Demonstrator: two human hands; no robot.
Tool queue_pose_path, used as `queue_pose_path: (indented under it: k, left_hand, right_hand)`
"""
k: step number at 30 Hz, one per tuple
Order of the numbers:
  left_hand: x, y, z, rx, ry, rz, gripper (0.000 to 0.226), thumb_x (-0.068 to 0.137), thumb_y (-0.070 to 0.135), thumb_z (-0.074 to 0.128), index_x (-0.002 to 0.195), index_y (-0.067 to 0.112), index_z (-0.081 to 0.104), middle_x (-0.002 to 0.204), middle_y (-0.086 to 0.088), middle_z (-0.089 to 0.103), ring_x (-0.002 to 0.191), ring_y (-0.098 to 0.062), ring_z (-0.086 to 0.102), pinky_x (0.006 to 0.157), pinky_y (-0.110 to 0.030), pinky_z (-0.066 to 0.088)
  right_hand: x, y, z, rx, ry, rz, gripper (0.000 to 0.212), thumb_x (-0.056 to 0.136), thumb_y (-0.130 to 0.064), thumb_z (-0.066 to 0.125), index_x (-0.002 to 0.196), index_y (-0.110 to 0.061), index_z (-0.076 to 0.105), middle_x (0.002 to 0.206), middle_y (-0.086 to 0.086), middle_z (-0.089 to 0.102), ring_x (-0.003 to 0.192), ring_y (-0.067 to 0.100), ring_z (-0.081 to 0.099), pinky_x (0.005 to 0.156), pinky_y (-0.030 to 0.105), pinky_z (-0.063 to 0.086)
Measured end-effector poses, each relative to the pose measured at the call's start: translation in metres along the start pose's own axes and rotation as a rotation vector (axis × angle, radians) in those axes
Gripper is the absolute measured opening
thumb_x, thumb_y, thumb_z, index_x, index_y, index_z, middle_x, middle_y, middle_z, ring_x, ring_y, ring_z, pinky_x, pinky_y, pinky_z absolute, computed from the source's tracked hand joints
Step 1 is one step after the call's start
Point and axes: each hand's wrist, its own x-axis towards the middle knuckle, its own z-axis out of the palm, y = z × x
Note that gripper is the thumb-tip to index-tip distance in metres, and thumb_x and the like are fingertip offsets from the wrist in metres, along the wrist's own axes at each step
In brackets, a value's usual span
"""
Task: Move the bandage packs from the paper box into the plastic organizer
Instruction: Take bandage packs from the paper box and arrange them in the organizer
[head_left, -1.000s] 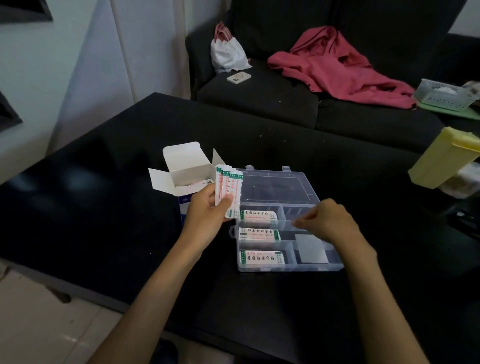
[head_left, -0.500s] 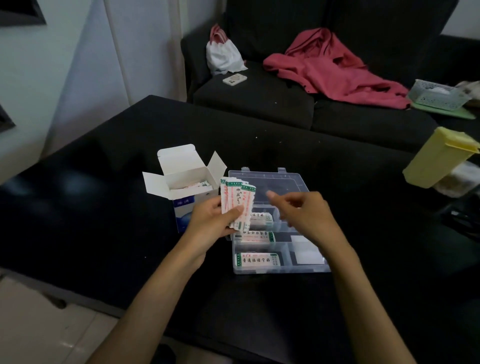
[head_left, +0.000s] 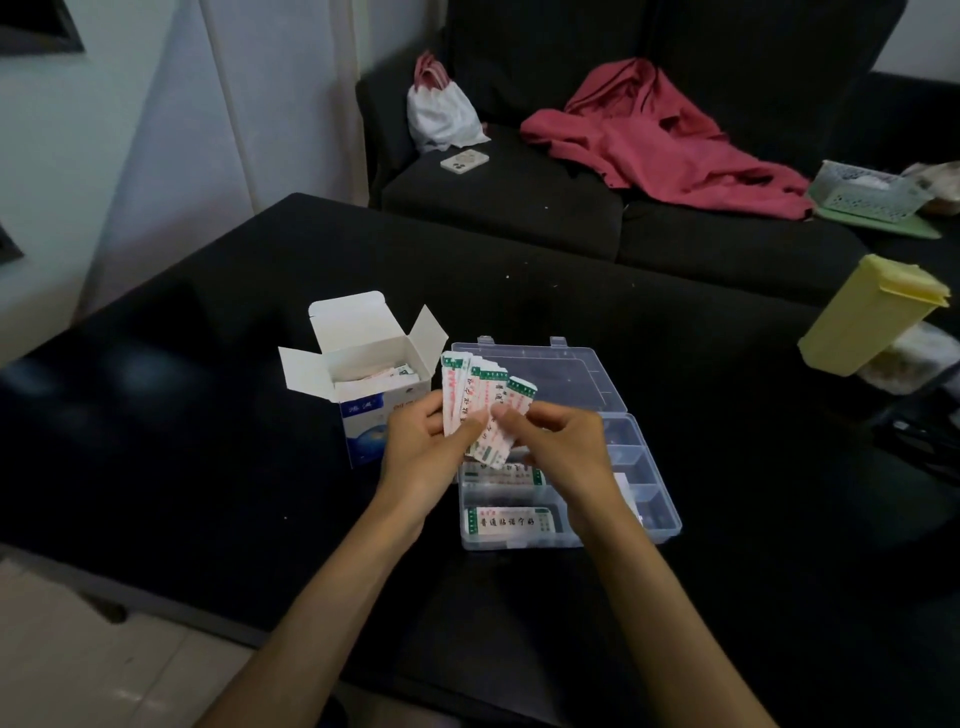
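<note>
While the left hand (head_left: 423, 447) grips a fan of bandage packs (head_left: 475, 397), the right hand (head_left: 558, 441) pinches one — fingers curled. Both hover over the organizer (head_left: 654, 499), paper box (head_left: 363, 364) just beside.

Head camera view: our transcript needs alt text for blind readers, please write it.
A person's left hand holds a fan of white paper bandage packs while the right hand pinches one, above an open clear plastic organizer beside an open white and blue paper box on a black table.

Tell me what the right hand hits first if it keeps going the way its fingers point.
The right hand points left; it already pinches the fanned bandage packs, with the left hand likely next.
</note>
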Motion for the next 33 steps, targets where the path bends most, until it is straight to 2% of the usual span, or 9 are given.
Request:
queue_pose_path:
  k: [8,14,17,19,22,25,28,31,33]
  left_hand:
    - [-0.002,0.004,0.002,-0.067,-0.058,-0.020,0.021,0.094,0.007,0.054,0.097,0.025,0.064,0.080,0.011,0.072,0.075,-0.003,0.071,0.059,-0.014,0.052]
    - [-0.001,0.000,0.002,-0.029,-0.035,-0.014,0.020,0.092,0.009,0.059,0.105,0.023,0.065,0.092,0.004,0.074,0.081,-0.007,0.071,0.063,-0.017,0.054]
    - [-0.001,0.001,0.003,-0.051,-0.061,-0.033,0.018,0.097,0.014,0.051,0.108,0.022,0.063,0.094,0.006,0.072,0.083,-0.004,0.070,0.063,-0.014,0.053]
    - [0.000,0.002,0.002,-0.032,-0.069,-0.020,0.019,0.098,0.014,0.048,0.107,0.021,0.062,0.095,0.005,0.071,0.082,-0.003,0.070,0.063,-0.013,0.052]
    - [0.003,0.002,-0.002,-0.002,-0.021,0.012,0.020,0.099,0.011,0.045,0.107,0.019,0.061,0.093,0.005,0.071,0.078,-0.001,0.069,0.060,-0.013,0.052]
    - [0.008,0.001,-0.010,0.072,0.059,0.059,0.023,0.100,0.012,0.044,0.113,0.021,0.060,0.100,0.005,0.070,0.086,-0.003,0.069,0.063,-0.014,0.053]
    - [0.012,0.000,-0.018,0.122,0.095,0.070,0.024,0.101,0.012,0.042,0.114,0.024,0.058,0.108,0.001,0.067,0.096,-0.010,0.066,0.069,-0.017,0.053]
    - [0.015,0.000,-0.022,0.133,0.097,0.068,0.026,0.101,0.012,0.041,0.119,0.019,0.058,0.113,-0.003,0.067,0.099,-0.014,0.066,0.071,-0.020,0.053]
    - [0.016,0.000,-0.023,0.135,0.100,0.069,0.027,0.101,0.012,0.041,0.121,0.017,0.057,0.115,-0.004,0.067,0.099,-0.014,0.066,0.070,-0.019,0.053]
  right_hand:
    - [0.002,0.001,-0.003,0.114,0.064,0.053,0.013,0.084,-0.015,0.070,0.095,-0.008,0.071,0.074,-0.002,0.070,0.050,-0.004,0.060,0.045,0.008,0.042]
    - [0.005,0.004,-0.003,0.126,-0.014,0.105,0.015,0.086,-0.019,0.068,0.095,-0.008,0.071,0.054,-0.010,0.064,0.043,-0.002,0.052,0.044,0.010,0.040]
    - [0.007,0.004,-0.006,0.134,0.034,0.076,0.011,0.086,-0.017,0.068,0.090,-0.008,0.071,0.064,-0.007,0.069,0.050,-0.004,0.060,0.045,0.008,0.042]
    - [0.008,0.004,-0.008,0.140,0.048,0.065,0.013,0.087,-0.018,0.067,0.095,-0.009,0.070,0.077,-0.002,0.072,0.060,-0.002,0.065,0.049,0.008,0.045]
    - [0.012,0.001,-0.019,0.208,0.066,0.052,0.014,0.091,-0.018,0.061,0.101,-0.009,0.065,0.085,0.003,0.073,0.073,0.009,0.070,0.060,0.016,0.053]
    - [0.015,-0.002,-0.030,0.006,0.023,-0.006,0.014,0.098,-0.016,0.046,0.105,-0.012,0.057,0.094,0.004,0.067,0.080,0.012,0.066,0.064,0.020,0.052]
    - [0.017,-0.001,-0.027,-0.343,-0.202,-0.046,0.019,0.100,-0.006,0.033,0.107,-0.013,0.050,0.100,0.004,0.058,0.083,0.016,0.056,0.066,0.023,0.046]
    - [0.023,0.005,-0.021,-0.752,-0.350,-0.238,0.023,0.099,-0.003,0.037,0.110,-0.001,0.057,0.105,0.015,0.060,0.090,0.026,0.057,0.073,0.033,0.048]
    - [0.026,0.004,-0.019,-0.866,-0.417,-0.300,0.024,0.098,-0.005,0.043,0.113,-0.003,0.061,0.110,0.015,0.063,0.100,0.026,0.058,0.081,0.031,0.047]
